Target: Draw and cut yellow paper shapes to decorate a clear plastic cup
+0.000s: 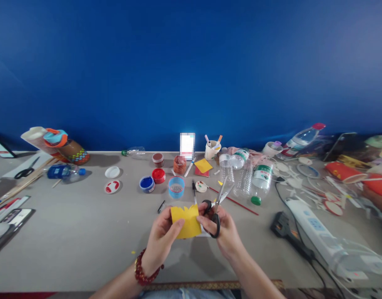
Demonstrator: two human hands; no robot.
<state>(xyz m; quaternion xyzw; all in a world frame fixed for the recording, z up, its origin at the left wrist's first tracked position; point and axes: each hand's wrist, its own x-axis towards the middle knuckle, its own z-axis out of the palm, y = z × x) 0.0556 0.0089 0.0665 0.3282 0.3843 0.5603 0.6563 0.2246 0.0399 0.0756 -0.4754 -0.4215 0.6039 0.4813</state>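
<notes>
A piece of yellow paper [187,224] with a notched upper edge is held up near the middle of the table's front. My left hand [164,231] pinches its left side, the thumb lying on its face. Black-handled scissors [216,207] hang in my right hand [224,229], their blades apart and pointing up and away, clear of the paper. The fingertips of that same hand touch the paper's right edge. Part of a white sheet [205,234] shows under the hands. Beyond lie a black pen [194,189] and a yellow paper stack [203,165].
Open jars of blue paint [146,184] and red paint [158,175] stand ahead, left of a blue cup [176,187]. Plastic bottles [262,179], a red stick [237,202], a glue gun [287,232] and a power strip [315,228] lie to the right.
</notes>
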